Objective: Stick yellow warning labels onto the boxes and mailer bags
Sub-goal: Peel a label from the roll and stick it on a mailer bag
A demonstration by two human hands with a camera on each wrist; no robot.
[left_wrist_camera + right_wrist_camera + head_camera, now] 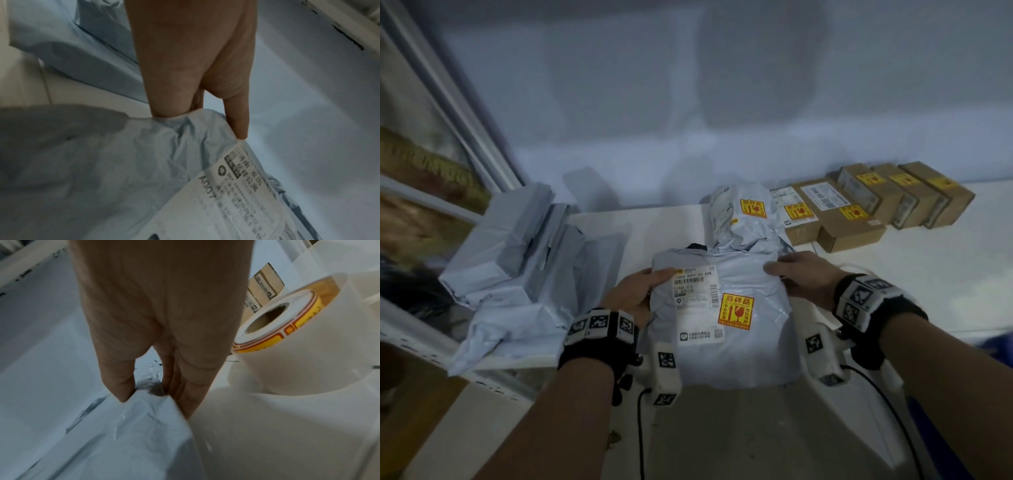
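Observation:
A grey mailer bag [743,294] lies at the table's near edge, carrying a white shipping label [693,294] and a yellow warning label [735,311]. My left hand [635,291] grips its left edge, thumb on top by the shipping label, fingers underneath [170,91]. My right hand [799,277] pinches the bag's right edge between thumb [117,382] and fingers. The same bag [102,162] fills the left wrist view and shows as pale plastic [115,434] in the right wrist view. A roll of yellow labels [287,331] stands just right of my right hand.
Behind lies another grey mailer [739,219] with a yellow label. Several brown boxes [859,205], each labelled yellow, line the back right. A heap of grey mailers [517,260] sits at the left. The white table [928,267] is bare at right.

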